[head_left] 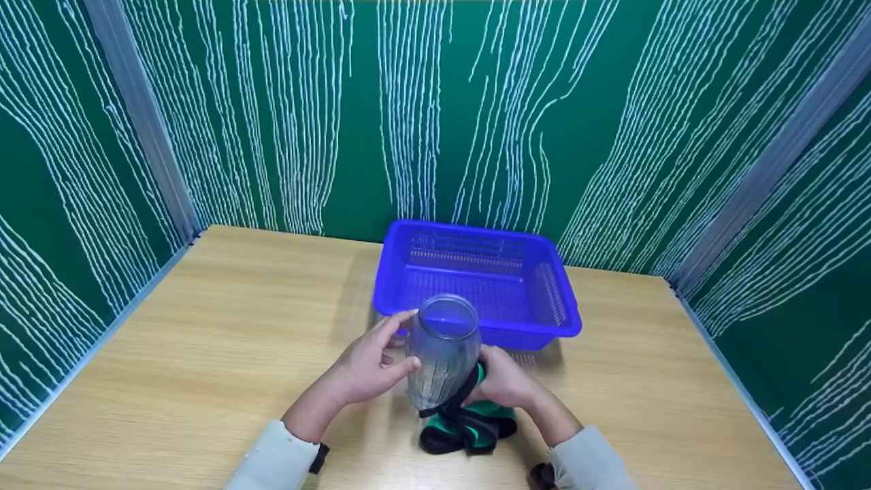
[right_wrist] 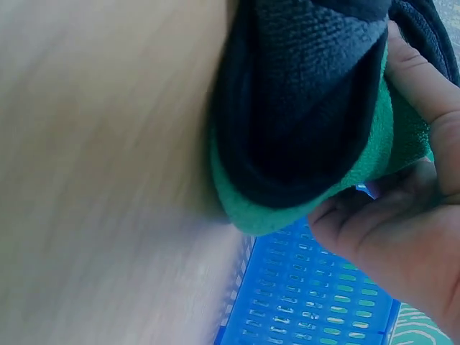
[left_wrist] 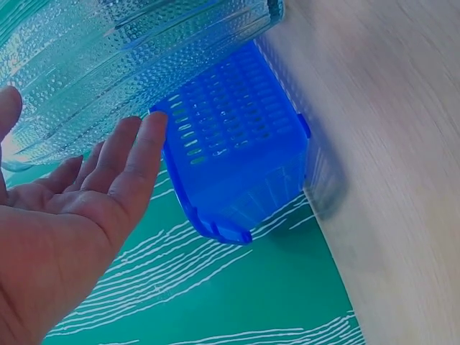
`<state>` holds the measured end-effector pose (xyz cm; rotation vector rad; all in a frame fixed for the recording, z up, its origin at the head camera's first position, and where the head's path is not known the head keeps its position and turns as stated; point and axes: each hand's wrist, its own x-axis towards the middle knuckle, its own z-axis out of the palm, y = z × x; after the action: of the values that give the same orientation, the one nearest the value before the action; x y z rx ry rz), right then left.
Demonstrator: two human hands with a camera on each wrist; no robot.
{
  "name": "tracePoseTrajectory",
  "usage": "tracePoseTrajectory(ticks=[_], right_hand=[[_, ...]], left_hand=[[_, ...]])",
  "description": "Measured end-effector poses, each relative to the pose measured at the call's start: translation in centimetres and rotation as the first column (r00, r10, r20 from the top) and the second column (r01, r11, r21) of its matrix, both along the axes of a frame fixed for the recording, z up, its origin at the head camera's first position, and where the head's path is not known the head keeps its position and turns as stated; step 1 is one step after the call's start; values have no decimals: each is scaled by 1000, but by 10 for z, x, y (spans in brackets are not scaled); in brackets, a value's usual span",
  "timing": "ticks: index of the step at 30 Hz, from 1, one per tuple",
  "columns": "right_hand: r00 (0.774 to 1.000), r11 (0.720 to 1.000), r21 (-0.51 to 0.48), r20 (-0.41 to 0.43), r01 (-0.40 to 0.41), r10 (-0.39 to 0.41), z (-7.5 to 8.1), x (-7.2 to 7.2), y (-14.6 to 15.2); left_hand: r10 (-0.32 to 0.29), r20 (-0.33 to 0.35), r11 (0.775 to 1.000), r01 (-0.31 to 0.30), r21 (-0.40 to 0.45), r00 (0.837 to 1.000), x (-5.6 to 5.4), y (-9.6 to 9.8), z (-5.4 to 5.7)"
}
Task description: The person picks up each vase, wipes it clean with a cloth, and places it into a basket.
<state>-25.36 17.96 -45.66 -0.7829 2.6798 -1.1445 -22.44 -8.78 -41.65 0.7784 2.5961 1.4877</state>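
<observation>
A clear, ribbed glass vase (head_left: 442,364) leans over the table, its round mouth upward. My left hand (head_left: 371,367) is at its left side, thumb and forefinger spread beside the glass. In the left wrist view the fingers (left_wrist: 144,154) are nearly straight, tips right at the bumpy glass (left_wrist: 136,65). My right hand (head_left: 503,381) grips a green and black cloth (head_left: 469,432) against the vase's right side and lower end. Folds of this cloth (right_wrist: 309,108) hang below the thumb in the right wrist view. The glass under the cloth is hidden.
A blue plastic basket (head_left: 469,229) with slotted walls stands just behind the vase on the wooden table (head_left: 258,320). Green panels (head_left: 354,136) with white wavy lines enclose the back and sides, joined by grey posts (head_left: 139,102) at the corners.
</observation>
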Motion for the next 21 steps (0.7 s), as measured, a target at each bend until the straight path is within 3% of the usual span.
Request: tracePoseTrajectory(ticks=[4,13,17,21], right_hand=[[1000,1000,-13,-5,-5,5,4,1,1],[999,990,-141,38,-17,22,33,4,10],[1000,987,-161,30,2,3,44,4,12],[1000,979,-206,21,2,2,53,4,12]], left_hand=[[-6,20,999,5,38,1000,-1,0,-1],[-42,56,993,35,113,998,-1,0,0],[-12,60,989,3,145,998,0,3,3],[42,82,991,-52,123,996,3,7,5]])
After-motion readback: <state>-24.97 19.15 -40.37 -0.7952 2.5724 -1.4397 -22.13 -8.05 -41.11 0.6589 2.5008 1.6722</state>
